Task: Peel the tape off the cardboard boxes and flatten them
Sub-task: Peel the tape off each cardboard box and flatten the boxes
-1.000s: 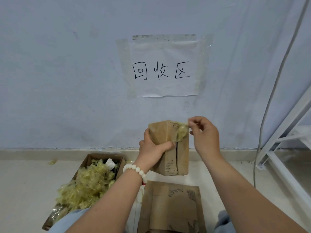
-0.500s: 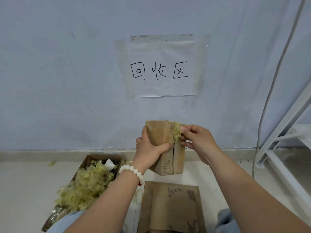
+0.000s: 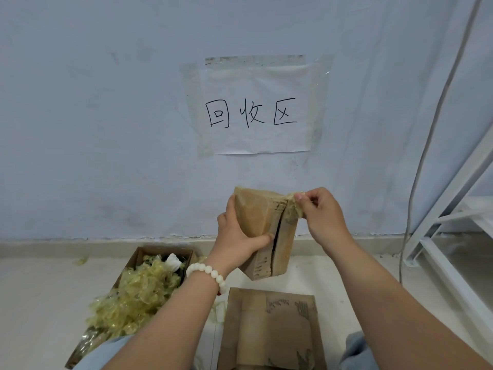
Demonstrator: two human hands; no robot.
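In the head view, the person holds a small cardboard box (image 3: 262, 231) up in the air, in front of the wall (image 3: 106, 129) and above the floor (image 3: 40, 303). The left hand (image 3: 237, 236) grips the box from its left side. The thumb lies across the front, next to a dark slit that runs down the box, and the fingers wrap round the back, where they cannot be seen. The box stands tall and leans a little. The right hand (image 3: 320, 212) is at the top right corner of the box. Its thumb and fingers pinch a crumpled bit of yellowish tape (image 3: 292, 212). One end of the tape is in the pinch and the rest sticks to the right flap of the box, just beside the hand. A white bead bracelet (image 3: 208, 271) sits on the left wrist. Under the held box, a flat piece of cardboard (image 3: 272, 329) lies on the floor between the person's knees. To its left, an open brown box (image 3: 162, 249) stands on the floor near the back edge, where floor meets wall. It is full of a messy tape pile (image 3: 141, 289) that spills over its front. A paper sign (image 3: 256, 108) with black hand-written marks is taped on the wall above the hands. A white metal frame (image 3: 453, 209) stands at the right edge of the floor, and a pale cable (image 3: 432, 129) hangs down the wall beside it.
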